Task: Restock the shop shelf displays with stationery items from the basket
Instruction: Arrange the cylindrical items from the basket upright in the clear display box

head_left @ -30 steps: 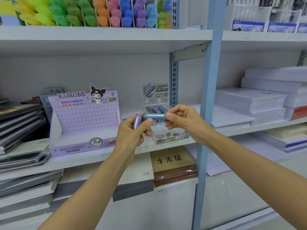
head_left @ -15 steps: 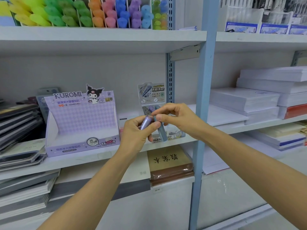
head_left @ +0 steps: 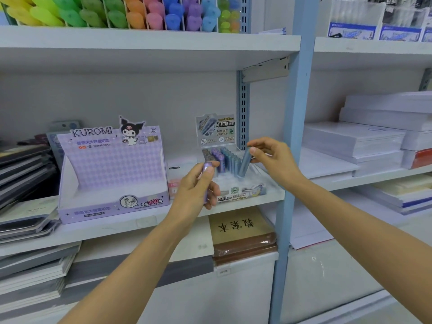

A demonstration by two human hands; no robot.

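A small clear display box (head_left: 243, 192) of pencil-lead tubes stands on the middle shelf (head_left: 145, 220), holding several grey, purple and blue tubes upright. My right hand (head_left: 271, 157) pinches the top of a blue tube (head_left: 244, 163), whose lower end is down in the box beside the other blue ones. My left hand (head_left: 198, 190) grips a purple tube (head_left: 205, 168) upright, just in front of and left of the box.
A purple Kuromi display carton (head_left: 112, 174) stands left of the box. Dark notebooks (head_left: 23, 174) are stacked at far left, white paper reams (head_left: 364, 141) on the right bay. A blue upright post (head_left: 294, 136) divides the bays. Coloured highlighters (head_left: 121, 12) fill the top shelf.
My right hand has carried the blue tube away from my left hand, turned it upright and lowered its end into the display box. The left hand still holds the purple tube.
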